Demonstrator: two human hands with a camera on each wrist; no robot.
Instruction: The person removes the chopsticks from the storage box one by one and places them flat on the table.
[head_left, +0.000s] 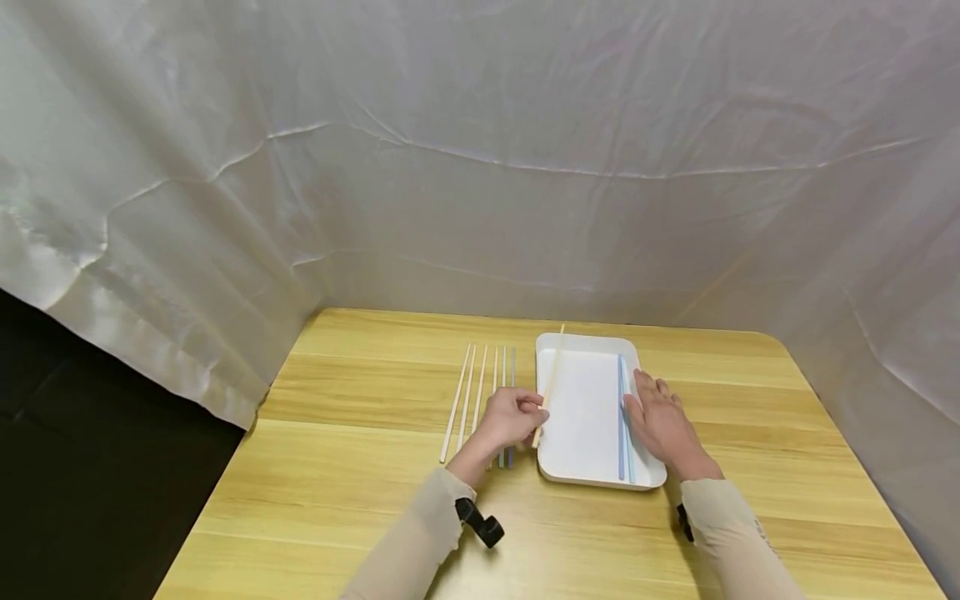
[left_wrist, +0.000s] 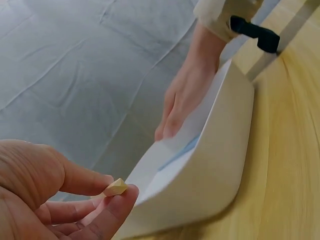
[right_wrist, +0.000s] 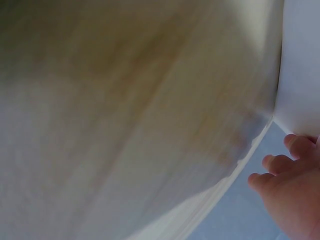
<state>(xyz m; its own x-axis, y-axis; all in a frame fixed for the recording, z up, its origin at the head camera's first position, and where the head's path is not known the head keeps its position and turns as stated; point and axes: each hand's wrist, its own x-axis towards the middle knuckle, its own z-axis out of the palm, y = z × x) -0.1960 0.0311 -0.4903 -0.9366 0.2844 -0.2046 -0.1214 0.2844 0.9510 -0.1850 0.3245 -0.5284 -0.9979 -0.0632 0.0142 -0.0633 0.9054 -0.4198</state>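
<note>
My left hand [head_left: 513, 417] pinches a pale yellow chopstick [head_left: 556, 367] between thumb and fingers, over the left rim of a white tray [head_left: 581, 400]. In the left wrist view, the near end of that chopstick [left_wrist: 116, 187] pokes out from the fingertips. A blue-violet chopstick [head_left: 621, 425] and a light blue one [head_left: 628, 450] lie along the tray's right side. My right hand [head_left: 663, 423] rests at the tray's right rim, its fingers extended and its thumb at the inner side. The right wrist view shows its fingers [right_wrist: 277, 165] beside the tray wall.
Left of the tray, several chopsticks [head_left: 467, 392] lie roughly side by side on the wooden table [head_left: 360, 467], from whitish to blue and violet. A pale curtain [head_left: 480, 208] hangs behind the table's far edge. Each wrist wears a black mount [head_left: 480, 523].
</note>
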